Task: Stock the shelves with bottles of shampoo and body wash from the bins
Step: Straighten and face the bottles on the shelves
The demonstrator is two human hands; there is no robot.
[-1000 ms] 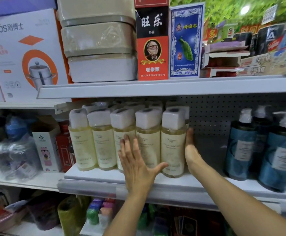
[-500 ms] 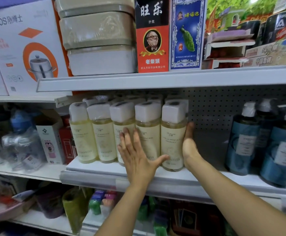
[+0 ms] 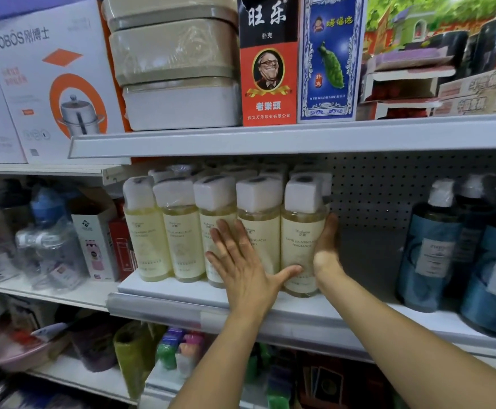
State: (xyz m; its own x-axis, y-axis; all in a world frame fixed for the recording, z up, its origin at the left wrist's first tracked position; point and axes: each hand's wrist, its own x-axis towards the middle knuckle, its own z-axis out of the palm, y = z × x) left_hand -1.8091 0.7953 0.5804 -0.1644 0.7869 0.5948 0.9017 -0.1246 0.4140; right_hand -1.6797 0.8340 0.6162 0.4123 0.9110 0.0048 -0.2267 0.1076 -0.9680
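Step in hand: by my reading, you are squaring up the front row of pale yellow bottles (image 3: 182, 240) on the middle shelf (image 3: 164, 292).
Left hand: your left hand (image 3: 241, 264) lies flat on the bottle labels, fingers (image 3: 226, 237) straight and spread, gripping nothing.
Right hand: your right hand (image 3: 326, 252) presses flat against the outer side of the rightmost bottle (image 3: 300, 240), fingers straight, holding nothing.
Doing it well: push low on the bodies, not the caps, so none tips; press evenly until the bottles touch and the labels face front.
Bottle contents: pale yellow liquid under white wrapped caps.
Blue pump bottles (image 3: 429, 255): well apart to the right, with bare shelf between.
Bins: not in view.
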